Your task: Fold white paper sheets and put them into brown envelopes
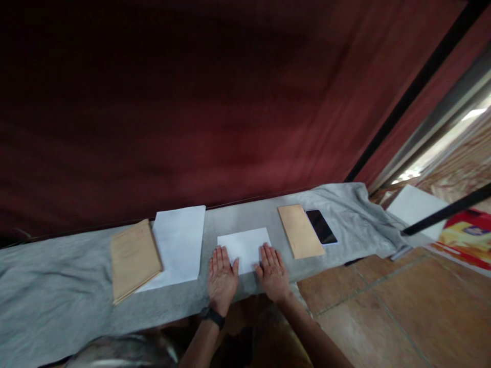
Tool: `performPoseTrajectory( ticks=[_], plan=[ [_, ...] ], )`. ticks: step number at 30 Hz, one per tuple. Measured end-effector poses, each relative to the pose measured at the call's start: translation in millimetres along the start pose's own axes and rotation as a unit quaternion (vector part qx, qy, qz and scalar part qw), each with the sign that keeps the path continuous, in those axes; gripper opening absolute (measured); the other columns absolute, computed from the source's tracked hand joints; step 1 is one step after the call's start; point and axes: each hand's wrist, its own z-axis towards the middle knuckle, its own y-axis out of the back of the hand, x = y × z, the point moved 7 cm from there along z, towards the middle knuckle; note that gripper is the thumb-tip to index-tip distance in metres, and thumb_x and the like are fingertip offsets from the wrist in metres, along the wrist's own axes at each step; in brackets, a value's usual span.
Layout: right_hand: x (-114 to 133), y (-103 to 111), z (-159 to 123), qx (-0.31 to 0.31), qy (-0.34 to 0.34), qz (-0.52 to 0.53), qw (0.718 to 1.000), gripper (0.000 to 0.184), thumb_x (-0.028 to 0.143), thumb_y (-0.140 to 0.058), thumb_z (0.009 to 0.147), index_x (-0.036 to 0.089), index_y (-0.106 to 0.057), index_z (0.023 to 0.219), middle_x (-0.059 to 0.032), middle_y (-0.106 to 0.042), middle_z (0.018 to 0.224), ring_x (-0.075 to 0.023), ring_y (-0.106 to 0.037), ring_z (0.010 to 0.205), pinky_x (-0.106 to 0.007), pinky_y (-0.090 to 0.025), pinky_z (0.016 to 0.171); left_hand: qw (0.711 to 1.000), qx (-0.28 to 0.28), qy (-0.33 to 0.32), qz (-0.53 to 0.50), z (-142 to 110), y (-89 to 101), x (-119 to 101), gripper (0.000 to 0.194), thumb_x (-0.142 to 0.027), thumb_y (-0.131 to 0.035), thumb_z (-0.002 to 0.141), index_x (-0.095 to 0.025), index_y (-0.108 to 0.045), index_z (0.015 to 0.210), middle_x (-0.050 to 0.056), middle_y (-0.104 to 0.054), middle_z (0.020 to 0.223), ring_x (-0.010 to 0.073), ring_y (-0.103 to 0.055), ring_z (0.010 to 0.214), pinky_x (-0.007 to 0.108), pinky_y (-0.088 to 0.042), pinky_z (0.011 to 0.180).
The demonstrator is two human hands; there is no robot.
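A small white sheet of paper (245,243), perhaps folded, lies flat on the grey cloth in front of me. On its left edge rests my left hand (223,276), fingers stretched out and palm down. My right hand (272,271) lies just as flat on the right edge, its thumb pointing inward. Neither hand grips anything. To the left, larger white sheets (180,245) lie partly under a stack of brown envelopes (134,258). A single brown envelope (301,231) lies right of my right hand, with a dark-screened phone (321,227) beside it.
Grey cloth (69,286) covers the long narrow surface, wrinkled at both ends. A dark red curtain-like wall (215,112) rises behind it. Black poles (414,92) slant at the right. Below lies a tiled floor (368,317), with a red and yellow package (466,235) and a white box (416,207).
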Motion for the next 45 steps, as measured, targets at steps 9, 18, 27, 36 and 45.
performPoseTrajectory(
  ticks=[9, 18, 27, 36, 45],
  plan=[
    [-10, 0, -8, -0.007, 0.0, -0.022, 1.0, 0.063, 0.045, -0.037, 0.105, 0.008, -0.033, 0.155, -0.0188, -0.044, 0.154, -0.0304, -0.042, 0.142, -0.05, -0.029, 0.117, 0.999, 0.003, 0.037, 0.016, -7, 2.2, 0, 0.061, -0.039, -0.029, 0.103, -0.003, -0.037, 0.151, 0.024, -0.043, 0.154, 0.0336, -0.036, 0.147, 0.056, -0.033, 0.118],
    [-12, -7, -11, 0.02, 0.012, -0.015, 1.0, 0.058, 0.033, -0.037, 0.102, 0.004, -0.039, 0.152, -0.0217, -0.041, 0.155, -0.0324, -0.038, 0.145, -0.052, -0.024, 0.119, 0.984, 0.147, -0.084, -0.051, 32, -34.1, -93, 0.066, -0.047, -0.029, 0.103, -0.002, -0.036, 0.151, 0.02, -0.033, 0.16, 0.0277, -0.028, 0.151, 0.046, -0.027, 0.122],
    [-15, -10, -13, 0.006, 0.0, -0.016, 1.0, 0.064, 0.045, -0.034, 0.105, 0.007, -0.031, 0.156, -0.0206, -0.041, 0.156, -0.032, -0.041, 0.143, -0.051, -0.028, 0.117, 0.992, 0.114, -0.051, -0.006, 39, -33.5, -29, 0.064, -0.044, -0.03, 0.103, -0.007, -0.031, 0.154, 0.017, -0.032, 0.161, 0.0253, -0.026, 0.152, 0.046, -0.024, 0.123],
    [7, -12, 29, 0.057, -0.008, 0.027, 0.998, 0.055, 0.037, -0.027, 0.106, 0.009, -0.041, 0.151, -0.0173, -0.042, 0.156, -0.0297, -0.038, 0.145, -0.052, -0.025, 0.119, 0.993, 0.111, -0.023, 0.0, 34, -27.2, -13, 0.061, -0.041, -0.031, 0.102, -0.009, -0.034, 0.154, 0.015, -0.029, 0.163, 0.026, -0.024, 0.153, 0.048, -0.021, 0.124],
    [31, -45, 75, 0.07, 0.032, 0.047, 0.996, 0.049, 0.03, -0.035, 0.105, 0.012, -0.045, 0.149, -0.0139, -0.044, 0.155, -0.0279, -0.037, 0.145, -0.05, -0.026, 0.119, 0.994, 0.109, -0.02, -0.013, 34, -23.6, -12, 0.057, -0.029, -0.033, 0.101, -0.011, -0.035, 0.154, 0.014, -0.033, 0.162, 0.0246, -0.025, 0.152, 0.047, -0.02, 0.124]
  ],
)
